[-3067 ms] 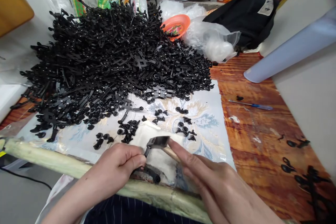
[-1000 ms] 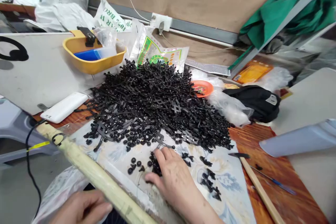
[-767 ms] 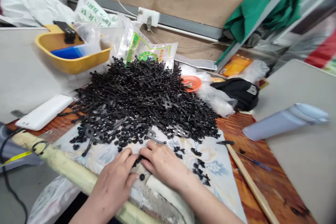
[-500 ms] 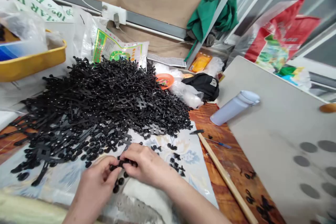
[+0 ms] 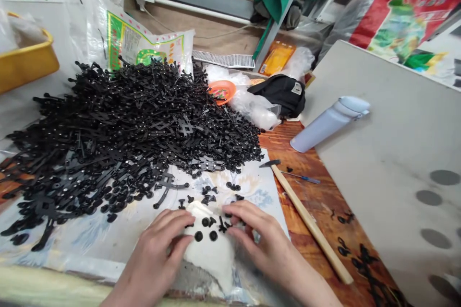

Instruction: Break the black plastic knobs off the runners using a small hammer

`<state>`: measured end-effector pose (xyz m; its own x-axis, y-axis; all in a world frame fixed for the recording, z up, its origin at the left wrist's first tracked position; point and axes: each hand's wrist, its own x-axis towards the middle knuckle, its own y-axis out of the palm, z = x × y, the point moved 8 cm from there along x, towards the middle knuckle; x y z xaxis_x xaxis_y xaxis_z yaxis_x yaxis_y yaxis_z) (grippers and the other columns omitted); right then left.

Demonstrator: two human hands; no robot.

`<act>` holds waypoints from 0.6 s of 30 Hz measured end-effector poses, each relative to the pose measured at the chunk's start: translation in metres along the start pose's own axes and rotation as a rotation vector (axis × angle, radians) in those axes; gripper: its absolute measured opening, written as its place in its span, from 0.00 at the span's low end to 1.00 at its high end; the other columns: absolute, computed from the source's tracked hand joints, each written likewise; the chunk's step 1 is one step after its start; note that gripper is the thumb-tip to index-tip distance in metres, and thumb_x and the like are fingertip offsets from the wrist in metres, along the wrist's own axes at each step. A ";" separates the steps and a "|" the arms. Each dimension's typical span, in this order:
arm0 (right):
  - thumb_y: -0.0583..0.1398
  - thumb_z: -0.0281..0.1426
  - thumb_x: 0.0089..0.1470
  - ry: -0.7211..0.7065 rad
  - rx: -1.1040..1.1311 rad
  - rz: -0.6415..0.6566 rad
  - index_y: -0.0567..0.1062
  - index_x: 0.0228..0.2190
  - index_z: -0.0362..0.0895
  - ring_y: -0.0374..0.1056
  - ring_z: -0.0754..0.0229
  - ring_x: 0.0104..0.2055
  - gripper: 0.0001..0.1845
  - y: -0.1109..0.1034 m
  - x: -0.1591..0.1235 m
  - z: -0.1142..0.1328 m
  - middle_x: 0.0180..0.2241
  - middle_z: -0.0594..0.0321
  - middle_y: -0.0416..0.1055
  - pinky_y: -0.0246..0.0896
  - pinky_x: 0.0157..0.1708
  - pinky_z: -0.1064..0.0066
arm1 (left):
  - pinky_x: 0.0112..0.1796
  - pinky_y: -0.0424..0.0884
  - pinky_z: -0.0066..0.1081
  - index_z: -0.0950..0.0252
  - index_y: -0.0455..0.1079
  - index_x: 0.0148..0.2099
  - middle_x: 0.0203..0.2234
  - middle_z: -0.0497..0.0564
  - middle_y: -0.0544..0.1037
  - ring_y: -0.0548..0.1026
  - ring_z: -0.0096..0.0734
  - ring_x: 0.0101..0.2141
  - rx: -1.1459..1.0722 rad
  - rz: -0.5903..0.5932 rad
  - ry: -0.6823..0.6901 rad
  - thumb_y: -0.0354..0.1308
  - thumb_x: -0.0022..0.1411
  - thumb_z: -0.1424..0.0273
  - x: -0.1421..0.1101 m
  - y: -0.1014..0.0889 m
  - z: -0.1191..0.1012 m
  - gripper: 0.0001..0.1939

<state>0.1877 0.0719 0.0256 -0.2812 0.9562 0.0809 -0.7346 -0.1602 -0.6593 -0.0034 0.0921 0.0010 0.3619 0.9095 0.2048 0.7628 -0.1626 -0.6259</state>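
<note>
On a white pad [image 5: 211, 261] near the front edge lie several small black plastic pieces with round heads [image 5: 213, 235]. My left hand [image 5: 154, 244] is at the left of the pad, its thumb and fingers apart. A small black piece shows by its fingertips; whether they touch it I cannot tell. On the other side, my right hand [image 5: 261, 235] has its fingers spread around a few loose black pieces [image 5: 222, 224]. Just beyond the hands, a flat black jointed linkage [image 5: 168, 182] rests at the front of a large heap of black linkages [image 5: 144, 120].
Right of the heap lie a hammer [image 5: 311, 223] with a wooden handle and a thin blue-handled tool [image 5: 304, 178]. A pale blue bottle [image 5: 326, 127] leans by a grey board [image 5: 378, 120]. Behind are a black bag [image 5: 281, 96] and an orange dish [image 5: 221, 92]; a yellow bin [image 5: 29, 64] stands left.
My hands, earlier close together on a small black piece, have moved apart. The pad and the black pieces between them now show. The jointed linkage lies more spread, and the view has shifted.
</note>
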 end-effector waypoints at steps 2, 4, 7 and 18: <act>0.57 0.23 0.60 0.048 -0.001 -0.034 0.70 0.48 0.48 0.69 0.61 0.37 0.15 -0.006 -0.005 -0.009 0.40 0.61 0.71 0.66 0.37 0.70 | 0.45 0.76 0.41 0.56 0.73 0.47 0.46 0.52 0.79 0.75 0.41 0.48 0.097 -0.046 0.076 0.57 0.62 0.74 -0.005 -0.005 -0.006 0.12; 0.56 0.23 0.60 0.078 -0.007 -0.052 0.72 0.44 0.47 0.68 0.61 0.33 0.12 -0.007 -0.008 -0.011 0.37 0.61 0.70 0.65 0.32 0.71 | 0.47 0.74 0.43 0.58 0.72 0.48 0.47 0.53 0.78 0.73 0.42 0.49 0.156 -0.107 0.151 0.58 0.63 0.74 -0.007 -0.009 -0.014 0.12; 0.57 0.24 0.60 0.084 -0.024 -0.045 0.73 0.39 0.46 0.68 0.60 0.33 0.08 0.000 -0.009 -0.002 0.33 0.61 0.69 0.64 0.33 0.69 | 0.48 0.73 0.44 0.61 0.71 0.48 0.44 0.55 0.78 0.73 0.41 0.48 0.228 -0.155 0.225 0.55 0.64 0.79 -0.007 -0.006 -0.020 0.12; 0.58 0.25 0.56 0.108 -0.155 -0.032 0.72 0.41 0.46 0.70 0.58 0.34 0.10 0.010 -0.005 0.007 0.37 0.59 0.71 0.66 0.34 0.66 | 0.48 0.70 0.43 0.64 0.68 0.49 0.42 0.56 0.76 0.71 0.40 0.47 0.284 -0.236 0.215 0.54 0.63 0.82 -0.007 -0.022 -0.016 0.14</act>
<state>0.1775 0.0641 0.0235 -0.1850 0.9823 0.0286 -0.6358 -0.0974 -0.7656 -0.0136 0.0832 0.0253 0.3213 0.8037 0.5008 0.6710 0.1799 -0.7193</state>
